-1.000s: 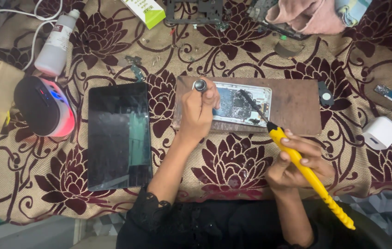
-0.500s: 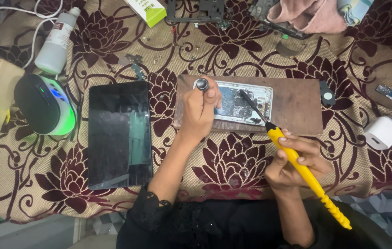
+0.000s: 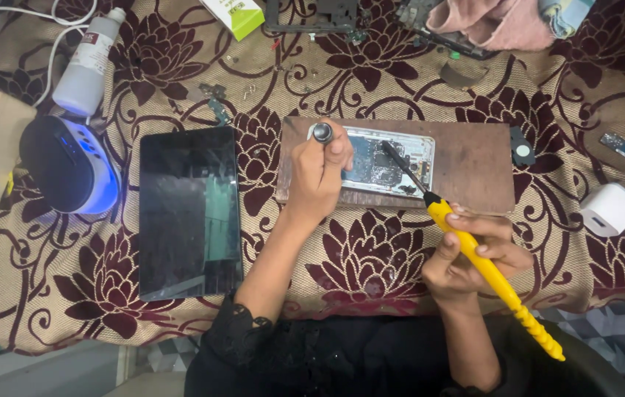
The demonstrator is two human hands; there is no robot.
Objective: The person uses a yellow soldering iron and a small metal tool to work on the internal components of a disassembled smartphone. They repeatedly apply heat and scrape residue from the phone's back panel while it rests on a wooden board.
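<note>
Covering the whole work surface is a beige cloth (image 3: 371, 81) with a dark maroon flower pattern, and everything else lies on it. A dark tablet (image 3: 189, 212) lies flat at the left of centre, its screen blank. Right of it sits a brown wooden board (image 3: 474, 165), and on the board's left part lies an opened phone (image 3: 382, 156), back off and inner parts showing. At the far left a black rounded lamp (image 3: 62, 165) glows blue at its edge, with a white bottle (image 3: 88, 62) lying just beyond it. A pink cloth (image 3: 485, 22) is bunched at the far edge, and a white charger block (image 3: 610, 208) sits at the right.

The right hand (image 3: 474, 257), near the table's near edge, is closed around the yellow handle of a soldering iron (image 3: 489, 268); its dark tip reaches up and left onto the phone. The left hand (image 3: 321, 173) rests on the phone's left end, fingers curled shut around a small metal-capped tool (image 3: 322, 132) held upright.
</note>
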